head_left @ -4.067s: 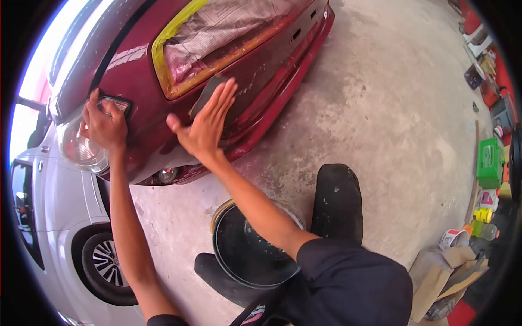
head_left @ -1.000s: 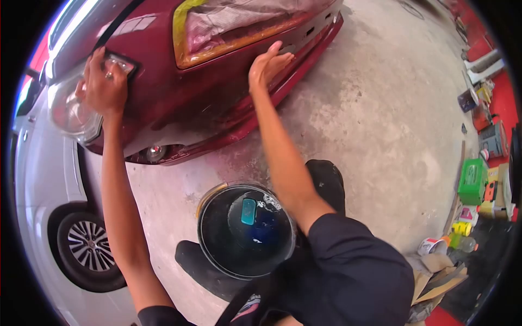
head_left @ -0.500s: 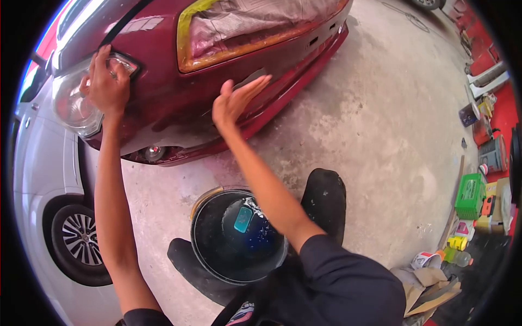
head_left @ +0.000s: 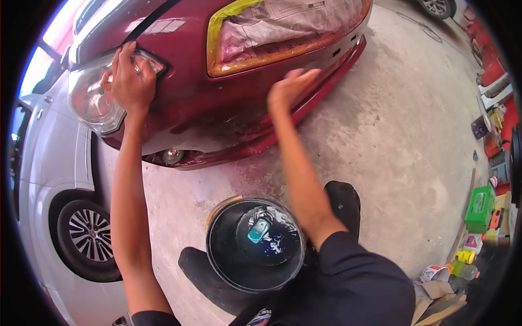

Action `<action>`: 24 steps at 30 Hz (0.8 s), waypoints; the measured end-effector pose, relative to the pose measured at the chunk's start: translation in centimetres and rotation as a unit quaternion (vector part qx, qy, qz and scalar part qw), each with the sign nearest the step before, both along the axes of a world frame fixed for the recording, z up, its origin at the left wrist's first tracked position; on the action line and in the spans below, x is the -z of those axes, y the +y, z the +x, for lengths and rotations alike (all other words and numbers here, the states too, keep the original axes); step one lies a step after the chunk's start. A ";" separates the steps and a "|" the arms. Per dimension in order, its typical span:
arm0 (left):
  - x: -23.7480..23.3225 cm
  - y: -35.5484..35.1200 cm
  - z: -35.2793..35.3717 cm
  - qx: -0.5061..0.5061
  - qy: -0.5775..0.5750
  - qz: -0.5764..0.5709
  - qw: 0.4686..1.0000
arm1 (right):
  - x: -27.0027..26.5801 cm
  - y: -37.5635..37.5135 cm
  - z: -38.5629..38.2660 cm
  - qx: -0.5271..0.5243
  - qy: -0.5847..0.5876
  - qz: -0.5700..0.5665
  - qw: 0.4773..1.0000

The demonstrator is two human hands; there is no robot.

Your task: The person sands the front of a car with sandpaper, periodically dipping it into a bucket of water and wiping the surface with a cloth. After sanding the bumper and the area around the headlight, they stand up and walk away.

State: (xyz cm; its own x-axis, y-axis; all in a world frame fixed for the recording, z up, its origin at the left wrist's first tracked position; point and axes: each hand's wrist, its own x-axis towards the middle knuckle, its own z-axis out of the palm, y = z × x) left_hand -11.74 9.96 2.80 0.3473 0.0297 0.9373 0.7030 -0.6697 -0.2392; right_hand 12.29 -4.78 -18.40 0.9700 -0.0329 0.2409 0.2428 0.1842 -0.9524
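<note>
The dark red car's bumper [head_left: 234, 103] fills the upper middle. My left hand [head_left: 132, 81] rests at the inner edge of the clear headlight [head_left: 92, 100], its fingers spread. Over the bumper, below the masked opening, my right hand [head_left: 292, 89] is stretched out with its thumb side up. Motion blurs it, and whether its palm touches the paint cannot be made out. Crinkled masking paper [head_left: 283, 27] covers the opening, edged with yellow tape [head_left: 215, 41]. Between my knees stands a black bucket [head_left: 225, 261] with a teal block [head_left: 259, 230] in its liquid.
A silver car [head_left: 49, 157] with a spoked wheel [head_left: 89, 233] stands at the left. Along the right side are a green box [head_left: 479, 209], a plastic bottle [head_left: 466, 270], a white tub [head_left: 435, 273] and crumpled cardboard [head_left: 440, 299]. A hose [head_left: 429, 32] lies on the floor.
The whole view has shifted, with the cars and bucket further right in the picture. My right hand has moved right along the bumper. My left hand remains at the headlight.
</note>
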 end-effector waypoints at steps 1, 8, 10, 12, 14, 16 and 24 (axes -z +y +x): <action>-0.1 0.4 0.1 0.011 -0.004 0.011 1.000 | 1.0 0.1 3.5 -0.023 0.048 0.039 0.998; 0.4 0.8 -0.3 0.024 -0.008 0.021 0.999 | -0.8 2.2 -14.1 0.032 -0.154 -0.040 0.987; 0.1 0.9 -0.2 0.027 -0.007 0.024 0.999 | -0.7 2.2 -9.6 0.038 -0.146 -0.024 0.988; 0.1 0.9 -0.2 0.037 -0.012 0.023 0.999 | -0.4 1.1 -1.6 0.019 -0.087 -0.015 0.996; 0.6 0.9 -0.4 0.036 -0.011 0.017 0.999 | -1.7 0.9 -0.5 0.011 -0.051 -0.008 0.999; 0.2 0.9 -0.3 0.030 -0.015 0.022 0.999 | -2.3 1.0 -3.2 0.013 -0.068 -0.027 0.997; 0.0 0.3 0.2 0.018 -0.007 -0.006 1.000 | -3.7 1.2 -0.9 0.037 -0.092 -0.035 0.995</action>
State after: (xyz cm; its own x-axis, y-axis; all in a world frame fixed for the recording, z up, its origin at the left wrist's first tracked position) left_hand -11.55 10.28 2.81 0.3351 0.0288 0.9418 0.6818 -0.6973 -0.2212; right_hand 11.34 -3.56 -14.73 0.9052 -0.0791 0.4175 0.4237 0.0950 -0.9008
